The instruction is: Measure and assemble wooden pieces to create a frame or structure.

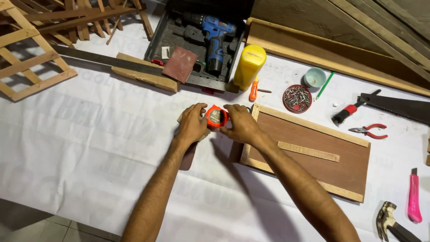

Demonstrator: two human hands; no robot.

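An orange and black tape measure sits between both hands at the middle of the white-covered table. My left hand grips its left side and my right hand grips its right side. Just right of my right hand lies a brown framed wooden panel with a loose thin wooden strip on it. A small piece of wood is partly hidden under my left hand.
A cordless drill in its open case, a yellow glue bottle, a metal ruler and sandpaper lie behind. A lid of screws, brush, saw, pliers, pink cutter and hammer lie right. A wooden lattice stands far left.
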